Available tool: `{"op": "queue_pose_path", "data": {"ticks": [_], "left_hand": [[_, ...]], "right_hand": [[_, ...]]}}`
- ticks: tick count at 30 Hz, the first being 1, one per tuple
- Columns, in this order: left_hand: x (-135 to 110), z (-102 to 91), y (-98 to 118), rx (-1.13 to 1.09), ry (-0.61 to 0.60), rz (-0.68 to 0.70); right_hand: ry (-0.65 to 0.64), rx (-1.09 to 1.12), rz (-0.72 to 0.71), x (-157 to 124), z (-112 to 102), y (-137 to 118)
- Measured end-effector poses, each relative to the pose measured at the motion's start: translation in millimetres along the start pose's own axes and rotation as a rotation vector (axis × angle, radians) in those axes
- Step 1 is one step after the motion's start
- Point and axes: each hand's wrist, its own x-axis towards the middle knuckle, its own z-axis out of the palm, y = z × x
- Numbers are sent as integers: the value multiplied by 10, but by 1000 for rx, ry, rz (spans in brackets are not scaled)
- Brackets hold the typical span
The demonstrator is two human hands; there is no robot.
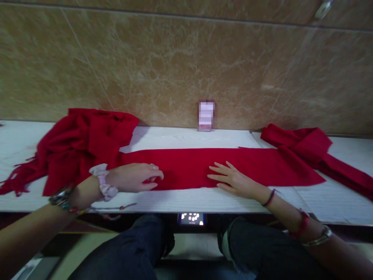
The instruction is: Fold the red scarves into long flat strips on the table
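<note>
A long red scarf (186,168) lies along a white, wood-grained tabletop (180,200). Its middle is spread flat in a strip. At the left it is bunched in a heap, with a fringe (21,177) trailing off the end. Toward the right it folds over itself and runs off the edge of view. Over the left part of the strip is my left hand (135,177), fingers slightly bent, thumb apart, nothing held. My right hand (231,179) rests on or just above the strip near its middle, fingers spread.
Behind the table rises a brown marble-patterned wall (175,66). A small pixelated upright item (206,116) stands against it. Below the table's front edge a lit phone screen (190,219) shows between my knees. Cords dangle from my left wrist over the tabletop.
</note>
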Motion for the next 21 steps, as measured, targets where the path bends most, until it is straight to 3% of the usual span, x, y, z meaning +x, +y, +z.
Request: {"op": "queue_pose_path", "data": {"ticks": [2,5,10,14,16,19,21], "left_hand": [[201,-37,28,-43,32,4],[527,135,99,-53,172,-93],[706,524,86,-79,53,-266],[680,458,32,-137,-44,-329],[739,361,90,-145,-42,-337],[887,288,282,-137,72,-352],[960,313,412,-152,92,-374]], "right_hand": [[-12,4,0,64,-21,-69],[-102,15,-31,136,-20,-148],[-194,20,-46,117,-6,-164],[-175,56,-59,120,-45,-131],[-88,57,10,162,-64,-87],[99,-75,257,232,-51,20],[133,-182,421,250,-7,94]]}}
